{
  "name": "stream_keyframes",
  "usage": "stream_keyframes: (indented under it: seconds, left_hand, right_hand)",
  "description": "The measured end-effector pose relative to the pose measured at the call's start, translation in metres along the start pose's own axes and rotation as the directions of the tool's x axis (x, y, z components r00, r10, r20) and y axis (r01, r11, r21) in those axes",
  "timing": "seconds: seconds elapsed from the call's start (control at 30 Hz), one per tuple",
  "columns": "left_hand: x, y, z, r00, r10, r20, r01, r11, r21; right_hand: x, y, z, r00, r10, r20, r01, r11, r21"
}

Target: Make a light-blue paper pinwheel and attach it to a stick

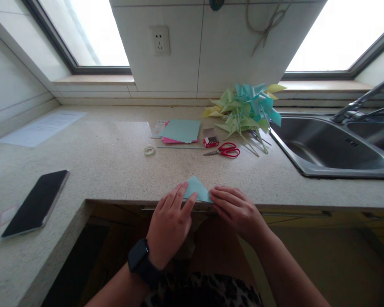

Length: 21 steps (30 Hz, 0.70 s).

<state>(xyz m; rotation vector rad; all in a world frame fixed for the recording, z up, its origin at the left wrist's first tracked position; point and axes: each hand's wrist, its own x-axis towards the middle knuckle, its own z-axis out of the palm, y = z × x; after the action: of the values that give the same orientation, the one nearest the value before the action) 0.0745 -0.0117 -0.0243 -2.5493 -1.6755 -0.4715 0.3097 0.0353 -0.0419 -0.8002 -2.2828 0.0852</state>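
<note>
A light blue sheet of paper [196, 186], folded into a triangle, lies at the counter's front edge with its point facing the wall. My left hand [173, 215] rests on its left side, fingers stretched out and thumb apart, pressing it down. At the right corner, my right hand [235, 211] has its fingers closed together on the paper; the thumb is partly hidden. Beyond the hands lie red-handled scissors [228, 149], a small red box [210, 141], a thin pale stick [181, 147], a roll of clear tape [149, 150] and a stack of coloured paper [182, 130].
Several paper pinwheels [248, 106] are piled against the wall, left of the steel sink [326, 145] and its faucet [355, 104]. A black tablet [36, 202] lies on the left counter wing, and a printed sheet [43, 128] in the back left corner.
</note>
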Motion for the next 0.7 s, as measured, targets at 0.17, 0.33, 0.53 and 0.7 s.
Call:
stream_keyframes:
  seconds: [0.17,0.33,0.53,0.7]
  left_hand:
    - [0.001,0.001,-0.001,1.0,-0.024,0.003,0.024,0.999,0.021]
    - [0.006,0.006,-0.002,0.998,-0.057,0.017,0.056,0.997,0.046]
    - [0.006,0.011,-0.005,0.998,-0.061,0.028,0.06,0.997,0.051]
    - [0.015,0.017,-0.013,0.997,-0.064,0.037,0.063,0.997,0.039]
  right_hand:
    - [-0.001,0.0,0.0,1.0,-0.028,-0.013,0.028,1.0,-0.011]
    - [-0.001,0.0,0.0,0.999,-0.039,-0.025,0.039,0.999,-0.018]
    - [0.001,0.0,-0.001,0.999,-0.049,-0.022,0.048,0.998,-0.027]
    - [0.004,-0.005,-0.006,1.0,-0.028,0.008,0.029,0.999,-0.021]
